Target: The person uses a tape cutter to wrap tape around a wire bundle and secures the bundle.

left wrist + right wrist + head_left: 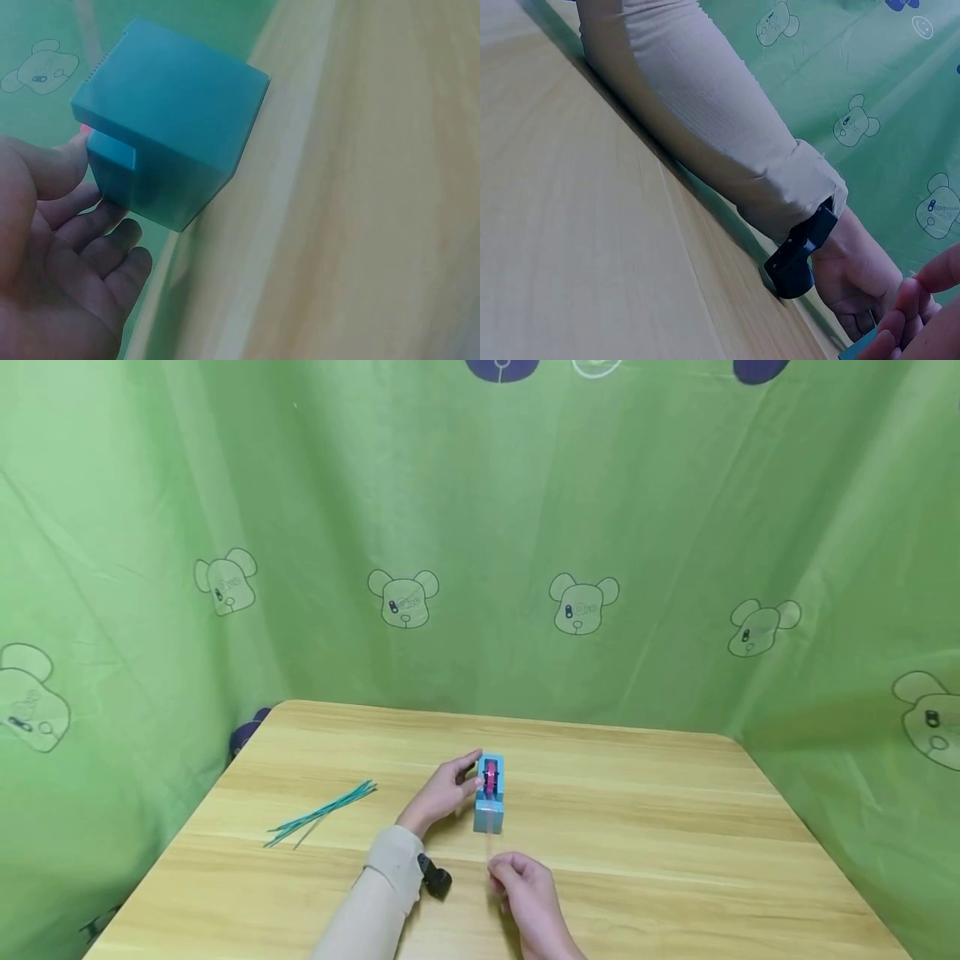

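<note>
A blue tape dispenser (489, 817) with a pink-red core (491, 777) stands on the wooden table. My left hand (446, 792) holds it from the left side, the thumb near the roll and the index finger toward the back; in the left wrist view the hand (75, 255) lies beside the blue body (172, 97). A strip of clear tape (489, 845) runs from the dispenser's front edge toward me. My right hand (527, 893) pinches its end between thumb and index finger. In the right wrist view, the right hand's fingers (909, 296) partly hide the dispenser.
Several thin teal sticks (322, 814) lie in a loose bundle on the table (675, 843), left of my left hand. A black wrist camera (435, 877) is strapped to the left sleeve. Green curtain (480, 510) with bear prints hangs behind and at both sides.
</note>
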Demonstrator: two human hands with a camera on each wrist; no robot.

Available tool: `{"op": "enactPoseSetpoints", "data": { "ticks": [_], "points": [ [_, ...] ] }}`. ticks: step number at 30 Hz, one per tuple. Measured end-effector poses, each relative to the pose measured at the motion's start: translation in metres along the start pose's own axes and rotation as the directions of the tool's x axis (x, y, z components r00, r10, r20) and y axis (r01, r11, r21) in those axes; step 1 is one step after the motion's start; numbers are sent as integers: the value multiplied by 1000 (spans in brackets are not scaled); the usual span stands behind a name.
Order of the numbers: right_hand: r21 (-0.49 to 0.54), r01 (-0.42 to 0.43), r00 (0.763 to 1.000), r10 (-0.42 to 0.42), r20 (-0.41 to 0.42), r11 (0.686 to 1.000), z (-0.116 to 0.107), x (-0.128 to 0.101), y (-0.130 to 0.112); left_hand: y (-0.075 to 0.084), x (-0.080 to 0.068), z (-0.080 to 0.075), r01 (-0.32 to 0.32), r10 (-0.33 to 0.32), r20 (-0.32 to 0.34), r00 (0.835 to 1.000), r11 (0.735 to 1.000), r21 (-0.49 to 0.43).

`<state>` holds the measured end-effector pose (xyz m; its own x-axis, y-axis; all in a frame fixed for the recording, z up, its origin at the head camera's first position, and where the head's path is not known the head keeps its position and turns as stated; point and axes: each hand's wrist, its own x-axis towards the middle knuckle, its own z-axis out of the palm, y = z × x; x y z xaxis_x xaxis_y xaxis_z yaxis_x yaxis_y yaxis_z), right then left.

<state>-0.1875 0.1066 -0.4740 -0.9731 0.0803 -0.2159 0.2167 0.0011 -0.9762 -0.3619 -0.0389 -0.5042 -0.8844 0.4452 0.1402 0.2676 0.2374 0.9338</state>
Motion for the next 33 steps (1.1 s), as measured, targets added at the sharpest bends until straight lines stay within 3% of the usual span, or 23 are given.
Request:
{"op": "enactPoseSetpoints", "data": {
  "ticks": [17, 33],
  "points": [
    [-18, 2, 999, -2, 39, 1000, -4, -9, -1, -1, 1, 1, 8, -8, 0, 1000, 1000, 15],
    [-28, 40, 998, -38, 47, 999, -6, -7, 8, 11, -4, -3, 23, -25, 11, 1000, 985, 170]
  ]
}}
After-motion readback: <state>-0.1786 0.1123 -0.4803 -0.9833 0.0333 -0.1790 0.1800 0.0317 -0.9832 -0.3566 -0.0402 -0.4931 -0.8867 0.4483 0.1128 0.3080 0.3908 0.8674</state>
